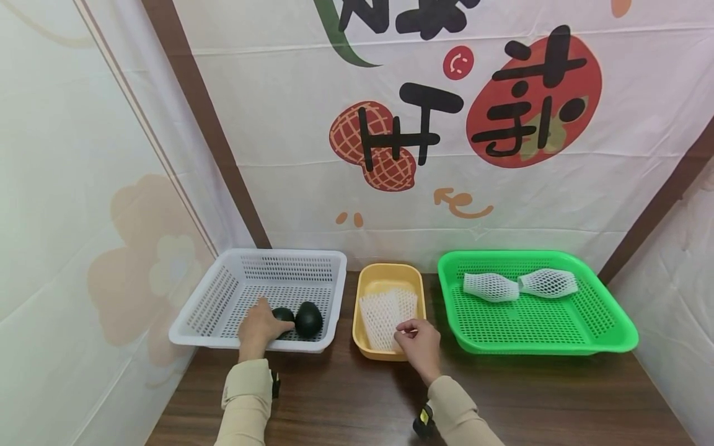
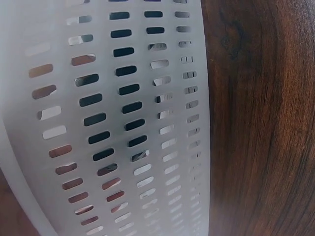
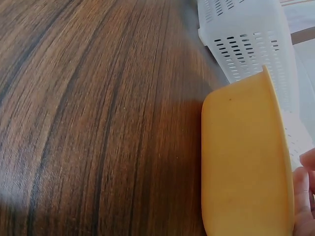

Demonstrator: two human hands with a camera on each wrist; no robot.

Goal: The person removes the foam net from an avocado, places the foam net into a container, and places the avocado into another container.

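Observation:
In the head view my left hand (image 1: 258, 326) reaches into the white perforated basket (image 1: 290, 255) and grips a dark avocado (image 1: 284, 314) between thumb and fingers. A second dark avocado (image 1: 308, 320) lies just right of it. My right hand (image 1: 422, 348) is over the front of a small yellow tray (image 1: 385, 272), where thumb and forefinger pinch the edge of a white foam net sleeve (image 1: 381, 317). Flat sleeves overlap in that tray. The left wrist view shows mainly the basket wall (image 2: 115, 142), hiding most of the hand. Fingers (image 3: 302, 191) appear at the right wrist view's edge.
On the right stands a green basket (image 1: 519, 341) holding two net-covered objects (image 1: 491, 287), their contents hidden. All three containers sit side by side on a dark wooden table (image 1: 334, 396). A printed cloth (image 1: 290, 204) hangs close behind them, with more cloth at both sides.

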